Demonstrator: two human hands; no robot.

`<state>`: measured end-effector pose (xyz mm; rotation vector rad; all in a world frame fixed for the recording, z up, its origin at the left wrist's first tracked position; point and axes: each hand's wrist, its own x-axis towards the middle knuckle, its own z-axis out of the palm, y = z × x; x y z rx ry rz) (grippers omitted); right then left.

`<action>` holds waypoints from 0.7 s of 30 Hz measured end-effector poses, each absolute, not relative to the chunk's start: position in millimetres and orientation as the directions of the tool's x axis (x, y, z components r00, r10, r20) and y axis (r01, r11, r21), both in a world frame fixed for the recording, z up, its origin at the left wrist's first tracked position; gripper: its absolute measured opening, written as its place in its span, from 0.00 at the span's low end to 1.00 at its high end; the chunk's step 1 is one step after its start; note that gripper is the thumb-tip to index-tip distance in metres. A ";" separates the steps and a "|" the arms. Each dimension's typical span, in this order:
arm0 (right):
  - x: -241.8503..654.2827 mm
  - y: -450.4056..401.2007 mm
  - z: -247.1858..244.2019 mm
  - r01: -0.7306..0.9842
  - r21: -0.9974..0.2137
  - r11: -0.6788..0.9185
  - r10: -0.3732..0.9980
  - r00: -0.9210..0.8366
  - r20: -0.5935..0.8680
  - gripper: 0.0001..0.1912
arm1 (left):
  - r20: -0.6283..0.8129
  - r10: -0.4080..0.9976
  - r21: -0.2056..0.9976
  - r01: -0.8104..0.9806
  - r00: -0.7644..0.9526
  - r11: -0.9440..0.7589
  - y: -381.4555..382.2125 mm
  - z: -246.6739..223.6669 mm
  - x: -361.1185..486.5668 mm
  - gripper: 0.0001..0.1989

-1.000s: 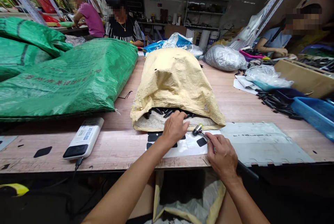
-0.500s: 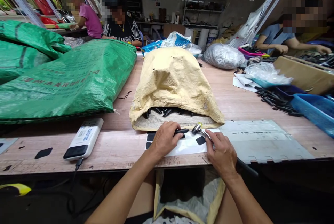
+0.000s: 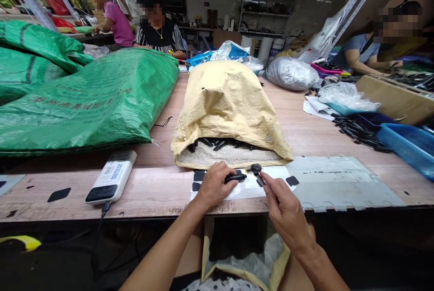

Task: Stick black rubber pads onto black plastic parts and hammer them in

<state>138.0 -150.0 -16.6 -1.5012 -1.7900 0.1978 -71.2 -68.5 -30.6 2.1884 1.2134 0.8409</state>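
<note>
My left hand (image 3: pixel 215 186) is closed around a slim black pen-shaped piece (image 3: pixel 236 177), whose end sticks out to the right over a white sheet. In my right hand (image 3: pixel 288 212) is the metal shaft of a small hammer (image 3: pixel 255 169). Its round dark face is turned up toward me, and a bit of yellow shows at the head's left side. The head is just right of the black piece; I cannot tell if they touch. Dark rounded patches lie on the white sheet (image 3: pixel 280 172). Beyond my hands, a yellow woven sack (image 3: pixel 230 96) gapes toward me, with black pieces inside.
A green sack (image 3: pixel 111 96) and a white power bank (image 3: pixel 111 178) with a cable are on the left. A grey mat (image 3: pixel 349 182), black pieces (image 3: pixel 359 133) and a blue bin (image 3: pixel 407 146) are on the right. Another open sack (image 3: pixel 246 259) is below the table edge. Several people sit around.
The hammer has turned, so its dark round face now shows, and my right wrist has rotated. A dark patch at the sheet's right is now uncovered. My left hand keeps the black piece.
</note>
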 end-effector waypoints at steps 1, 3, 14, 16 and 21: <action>135.1 -151.6 -18.8 0.777 -0.559 0.290 0.894 -0.011 0.448 0.21 | 0.272 0.870 0.676 0.561 0.412 -0.477 -68.7 -30.6 -71.2 0.07; 130.7 -153.6 -22.0 0.792 -0.535 0.295 0.889 -0.022 0.457 0.22 | 0.269 0.870 0.680 0.559 0.412 -0.475 -68.9 -30.4 -71.0 0.06; 122.8 -154.8 -21.0 0.841 -0.469 0.269 0.891 -0.033 0.452 0.23 | 0.261 0.876 0.682 0.564 0.406 -0.465 -68.4 -30.5 -70.8 0.05; 120.2 -154.0 -17.8 0.821 -0.485 0.302 0.874 -0.035 0.485 0.23 | 0.259 0.873 0.681 0.563 0.413 -0.469 -68.0 -29.9 -71.1 0.06; 111.5 -154.1 -17.7 0.810 -0.469 0.352 0.877 -0.111 0.467 0.24 | 0.249 0.874 0.688 0.559 0.417 -0.463 -68.3 -28.7 -72.1 0.06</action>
